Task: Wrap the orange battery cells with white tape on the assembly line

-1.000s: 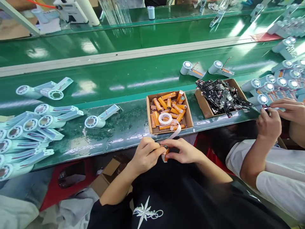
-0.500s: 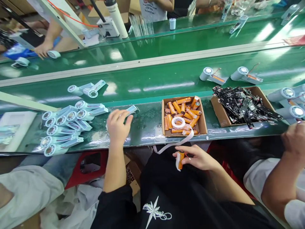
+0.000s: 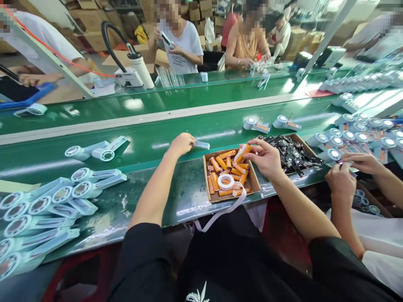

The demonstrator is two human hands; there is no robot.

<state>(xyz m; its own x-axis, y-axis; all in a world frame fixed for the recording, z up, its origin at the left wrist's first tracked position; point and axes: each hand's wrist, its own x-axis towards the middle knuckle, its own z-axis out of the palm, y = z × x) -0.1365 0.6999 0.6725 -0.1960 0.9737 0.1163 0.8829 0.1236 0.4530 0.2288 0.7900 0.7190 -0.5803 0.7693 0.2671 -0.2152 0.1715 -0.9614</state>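
My left hand (image 3: 182,144) is closed around a light-blue handheld fan housing at the near edge of the green belt. Only the housing's open handle (image 3: 202,145) shows, pointing right; my fingers hide the rest. Between the fingertips of my right hand (image 3: 264,158) is an orange battery (image 3: 243,152) with white tape along its side, tilted above the cardboard box (image 3: 255,186). That box holds several orange batteries (image 3: 215,164). A roll of white tape (image 3: 226,181) lies on them, its loose strip hanging over the bench edge toward my lap.
Several blue fan housings (image 3: 59,195) are piled at left, with two more on the belt (image 3: 151,134). Right of the batteries is a box of black circuit boards (image 3: 291,153). Fans with batteries (image 3: 349,136) stand near a co-worker's hands (image 3: 343,180). People sit across the belt.
My right hand has lifted the battery from near my lap to above the box. My left hand has moved forward and right with the fan housing. The view has tilted up and turned right.
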